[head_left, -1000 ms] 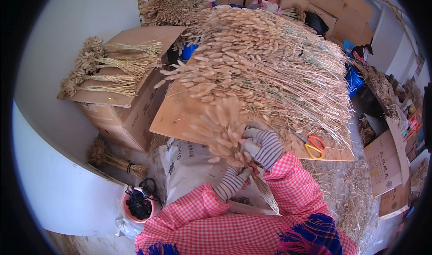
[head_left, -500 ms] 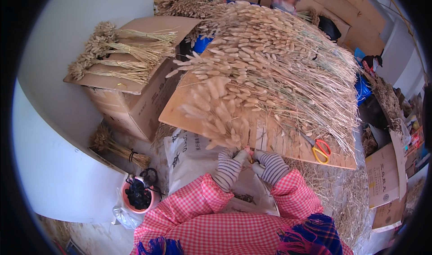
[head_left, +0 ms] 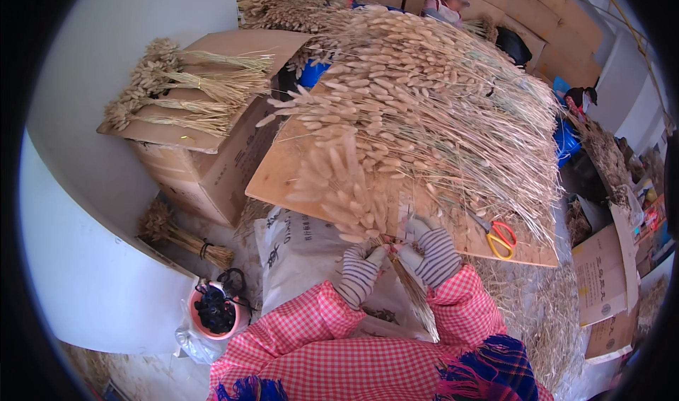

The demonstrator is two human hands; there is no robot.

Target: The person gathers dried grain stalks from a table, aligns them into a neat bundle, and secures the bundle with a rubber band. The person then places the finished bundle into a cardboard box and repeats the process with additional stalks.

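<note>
Both my hands wear striped gloves and meet at the near edge of the wooden board (head_left: 279, 167). My left hand (head_left: 361, 268) is closed round the stems of a bunch of dried bunny-tail grass (head_left: 341, 196). Its fluffy heads fan out over the board, and its stems (head_left: 414, 295) point down toward my right forearm. My right hand (head_left: 433, 251) is at the same stems, its bent fingers pinched together beside the left; whatever they pinch is too small to make out. A large heap of loose dried grass (head_left: 453, 111) covers most of the board.
Scissors (head_left: 501, 238) with red and yellow handles lie at the board's near right. Several tied bunches (head_left: 212, 83) rest on a cardboard box (head_left: 201, 182) at left. A pink bucket (head_left: 237, 316) of black items stands below. Another person (head_left: 445, 8) is beyond the heap.
My right hand has moved up and outward from the left and turned. The bunch's stems now show hanging below my hands, where before they were hidden.
</note>
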